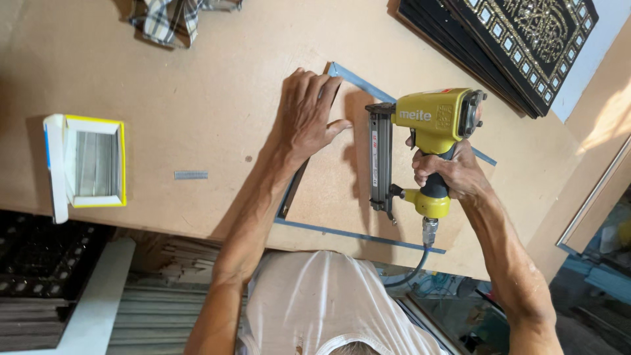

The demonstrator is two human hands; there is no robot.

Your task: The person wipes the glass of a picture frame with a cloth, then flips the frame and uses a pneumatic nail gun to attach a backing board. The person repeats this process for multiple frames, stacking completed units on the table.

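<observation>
Head view. Right hand [453,172]: grip wrapped tight around the handle of a yellow pneumatic stapler [420,141], nose down on a brown backing board [328,190] lying inside a blue-edged frame [358,235] on the worktop [197,105]. Air hose [411,273] hangs from the handle's base. Left hand [305,115]: holds nothing, fingers spread, pressed flat on the board's upper left part, just beside the tool. Left: open yellow-rimmed staple box [89,164], loose staple strip [190,175]. Upper right: stacked black ornate frames [519,39].
</observation>
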